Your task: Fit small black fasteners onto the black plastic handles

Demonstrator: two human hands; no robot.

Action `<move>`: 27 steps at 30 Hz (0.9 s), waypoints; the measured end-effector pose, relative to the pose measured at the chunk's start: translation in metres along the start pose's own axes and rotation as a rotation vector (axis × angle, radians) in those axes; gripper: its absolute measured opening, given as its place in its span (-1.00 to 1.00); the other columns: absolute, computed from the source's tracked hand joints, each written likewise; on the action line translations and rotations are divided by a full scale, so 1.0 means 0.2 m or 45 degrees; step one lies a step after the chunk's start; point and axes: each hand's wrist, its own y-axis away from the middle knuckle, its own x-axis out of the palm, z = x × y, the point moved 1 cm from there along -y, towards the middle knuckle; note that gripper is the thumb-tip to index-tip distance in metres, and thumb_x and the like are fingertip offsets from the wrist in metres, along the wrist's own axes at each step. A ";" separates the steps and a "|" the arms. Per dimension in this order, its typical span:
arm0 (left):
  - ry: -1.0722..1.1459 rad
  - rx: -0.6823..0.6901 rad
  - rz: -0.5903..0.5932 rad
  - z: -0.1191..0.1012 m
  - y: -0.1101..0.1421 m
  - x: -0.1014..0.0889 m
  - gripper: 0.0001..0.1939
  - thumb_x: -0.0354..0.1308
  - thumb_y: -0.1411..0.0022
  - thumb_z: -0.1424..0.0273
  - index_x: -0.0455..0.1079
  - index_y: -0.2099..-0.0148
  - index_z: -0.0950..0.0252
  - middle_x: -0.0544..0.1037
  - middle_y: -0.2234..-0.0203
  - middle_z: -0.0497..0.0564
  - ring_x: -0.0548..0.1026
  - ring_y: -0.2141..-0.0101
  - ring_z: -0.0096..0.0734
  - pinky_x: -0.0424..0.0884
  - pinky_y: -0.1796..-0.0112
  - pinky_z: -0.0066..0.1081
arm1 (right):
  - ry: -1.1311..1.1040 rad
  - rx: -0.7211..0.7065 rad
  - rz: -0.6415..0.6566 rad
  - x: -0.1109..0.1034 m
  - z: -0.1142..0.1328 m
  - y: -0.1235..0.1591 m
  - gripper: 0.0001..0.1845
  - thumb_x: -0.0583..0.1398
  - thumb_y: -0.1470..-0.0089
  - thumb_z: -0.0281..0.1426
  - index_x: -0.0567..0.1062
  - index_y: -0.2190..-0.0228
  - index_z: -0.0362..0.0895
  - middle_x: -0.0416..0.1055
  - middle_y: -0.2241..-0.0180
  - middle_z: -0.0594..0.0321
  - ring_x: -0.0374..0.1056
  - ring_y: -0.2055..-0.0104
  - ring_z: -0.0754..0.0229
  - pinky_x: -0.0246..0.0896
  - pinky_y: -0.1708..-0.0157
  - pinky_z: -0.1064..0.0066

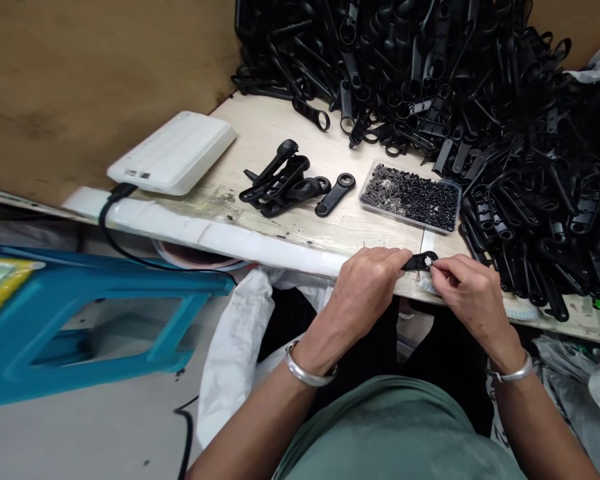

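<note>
My left hand [367, 283] is closed around one end of a black plastic arm piece [419, 261], whose ring end sticks out to the right. At that ring, the fingertips of my right hand [467, 290] are pinched together; whatever they hold is too small or hidden to make out. Just beyond my hands sits a clear tray [410, 196] filled with small black parts and fine greyish pieces. Left of the tray lies a single black arm piece [335, 195], beside a small cluster of similar black pieces [283, 180].
A big heap of black plastic pieces [430, 87] covers the back and right of the table [300, 227]. A white box [173, 153] with a black cable [111, 227] stands at the left. Below is a blue stool [105, 280]; a white bag [240, 333] hangs near the table edge.
</note>
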 end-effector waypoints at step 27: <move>-0.126 0.184 0.176 -0.01 0.01 -0.01 -0.74 -0.04 -0.32 0.57 0.40 0.05 0.25 0.49 0.22 0.04 0.39 0.24 -0.27 0.34 0.26 -0.30 | -0.021 0.234 0.634 -0.08 0.06 -0.14 -0.70 0.03 -0.18 -0.41 0.45 0.53 -0.13 0.35 0.61 0.32 0.19 0.55 0.30 -0.03 0.44 0.43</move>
